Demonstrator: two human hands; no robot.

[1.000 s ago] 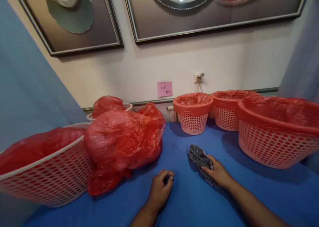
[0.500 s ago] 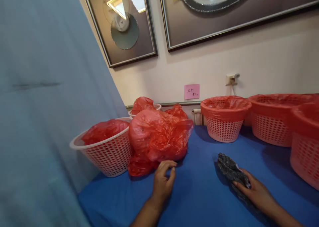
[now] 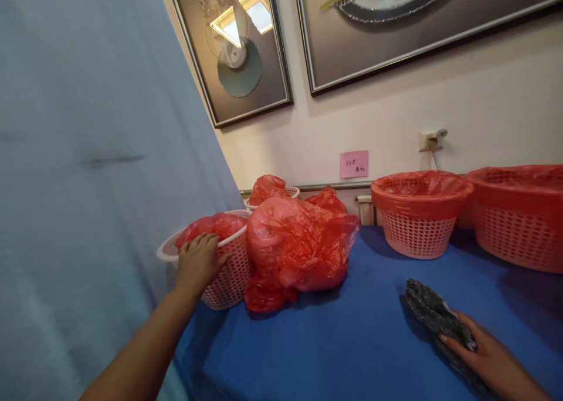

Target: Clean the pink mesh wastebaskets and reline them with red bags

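On the left, my left hand [image 3: 200, 261] is at the near rim of a white perforated basket [image 3: 229, 275]. Its fingers reach over the rim toward the red plastic bag [image 3: 220, 225] inside, and the thumb is apart from them; whether the fingertips press on the bag is hidden. At the lower right, my right hand [image 3: 488, 351] is closed around a folded dark grey speckled cloth bundle [image 3: 433, 310], held low over the blue table cover [image 3: 334, 342]. A large, full red plastic bag [image 3: 299, 245] rests between the hands, just right of the basket.
Baskets lined with red plastic, one nearer [image 3: 420, 213] and one farther right [image 3: 519, 219], stand along the wall. Behind the big bag are another white basket [image 3: 292, 191] and more red plastic. A pink note [image 3: 354, 164] is on the wall. A blue curtain [image 3: 88, 213] hangs at left.
My left hand has moved left from in front of the large red bag to the white basket's rim. The right hand keeps its hold on the cloth bundle. The view has shifted slightly left.
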